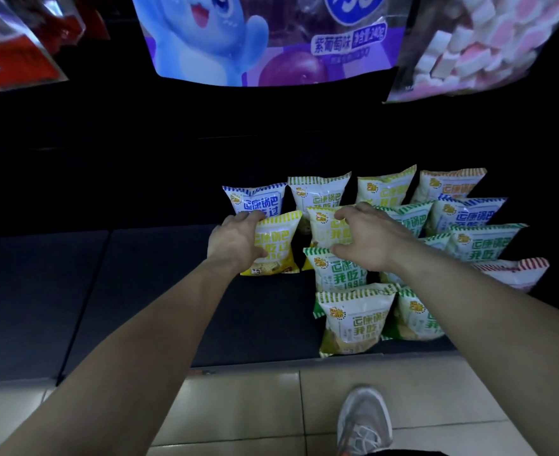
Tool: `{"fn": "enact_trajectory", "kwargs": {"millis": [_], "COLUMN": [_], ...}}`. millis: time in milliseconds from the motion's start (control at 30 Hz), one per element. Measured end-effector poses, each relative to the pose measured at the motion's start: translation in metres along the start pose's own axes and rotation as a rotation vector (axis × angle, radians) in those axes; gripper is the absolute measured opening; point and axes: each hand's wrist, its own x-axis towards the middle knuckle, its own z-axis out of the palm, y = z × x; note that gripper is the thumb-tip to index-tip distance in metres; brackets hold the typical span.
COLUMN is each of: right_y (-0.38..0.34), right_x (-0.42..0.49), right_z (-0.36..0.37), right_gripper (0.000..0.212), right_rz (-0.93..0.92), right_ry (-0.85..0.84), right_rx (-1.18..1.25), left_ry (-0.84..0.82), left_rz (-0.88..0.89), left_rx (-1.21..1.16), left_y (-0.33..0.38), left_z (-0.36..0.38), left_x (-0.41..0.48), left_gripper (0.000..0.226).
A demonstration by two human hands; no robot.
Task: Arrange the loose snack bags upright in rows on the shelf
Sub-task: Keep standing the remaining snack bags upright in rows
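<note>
We grip a yellow bag (276,245) with our left hand (235,240), fingers curled over its top and thumb on its front, while our right hand (368,236) rests spread on the neighbouring yellow one (327,227) (more bags (353,319) stand upright nearer us) on the dark shelf (140,291).

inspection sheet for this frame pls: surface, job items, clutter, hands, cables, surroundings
Surface: dark shelf, left part bare.
Job's things: snack bags standing in rows at right; yellow bag in the left column, blue bag behind it, green bag nearest the front edge.
Clutter: nothing seen.
Hands: left hand grips the yellow bag's left edge; right hand rests on a second yellow bag.
Cables: nothing seen.
Surroundings: purple hanging bag overhead, tiled floor, grey shoe.
</note>
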Motion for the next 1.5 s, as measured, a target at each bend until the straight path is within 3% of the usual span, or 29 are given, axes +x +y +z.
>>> {"fn": "enact_trajectory", "kwargs": {"millis": [367,533,900,1100,1500], "right_y": [-0.004,-0.009,-0.031,-0.030,-0.038], "right_x": [0.000,0.002,0.000,0.004,0.012], "right_z": [0.002,0.001,0.014,0.019,0.025], "right_gripper": [0.074,0.075,0.074,0.074,0.068], "right_rz": [-0.011,-0.005,-0.056,-0.047,-0.066], "right_ry": [-0.018,-0.031,-0.110,-0.158,-0.177], "right_rx": [-0.007,-0.017,-0.107,-0.134,-0.138], "left_ry": [-0.023,-0.027,-0.043,-0.127,-0.044], "left_rz": [-0.019,-0.037,-0.218,-0.170,-0.172], "left_rx": [-0.027,-0.043,-0.502,-0.586,-0.688], "left_y": [-0.003,-0.007,-0.032,-0.032,-0.016], "left_z": [0.009,0.006,-0.009,0.003,0.029], "left_x": [0.000,-0.004,0.004,0.022,0.031], "left_gripper": [0.085,0.098,0.129,0.129,0.124]}}
